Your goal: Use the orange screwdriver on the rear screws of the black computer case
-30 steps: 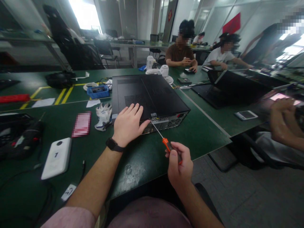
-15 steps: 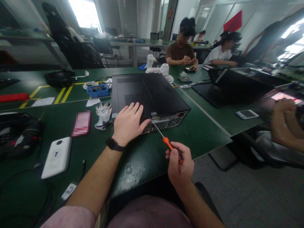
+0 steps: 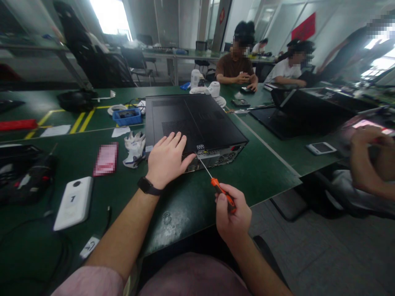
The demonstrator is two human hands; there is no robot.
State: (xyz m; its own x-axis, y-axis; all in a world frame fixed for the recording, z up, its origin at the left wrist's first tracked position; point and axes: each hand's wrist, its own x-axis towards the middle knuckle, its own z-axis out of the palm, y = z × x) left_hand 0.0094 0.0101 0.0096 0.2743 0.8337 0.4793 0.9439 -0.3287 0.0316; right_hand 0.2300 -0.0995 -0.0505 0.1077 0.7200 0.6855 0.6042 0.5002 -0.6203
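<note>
A black computer case [image 3: 212, 119] lies flat on the green table, its rear panel with ports and a fan grille facing me. My left hand [image 3: 168, 158] rests on the case's near left edge, fingers stretched out flat and thumb pointing right. In my right hand [image 3: 233, 213] is an orange and black screwdriver [image 3: 222, 193], gripped by its handle. Its long shaft slants up to the left, and the tip meets the case's rear edge just right of my left thumb. Whether a screw sits at the tip is too small to make out.
Left of the case lie work gloves [image 3: 135, 150], a blue bin [image 3: 127, 117], a pink packet [image 3: 105, 159] and a white power bank [image 3: 73, 203] with cables. Rightward are a phone [image 3: 321, 148] and a co-worker's arm [image 3: 370, 160]. Another person [image 3: 236, 68] sits across the table.
My right-hand fingers have shifted slightly round the screwdriver handle, showing more of it. The tip stays at the same spot, and my left hand has not visibly moved.
</note>
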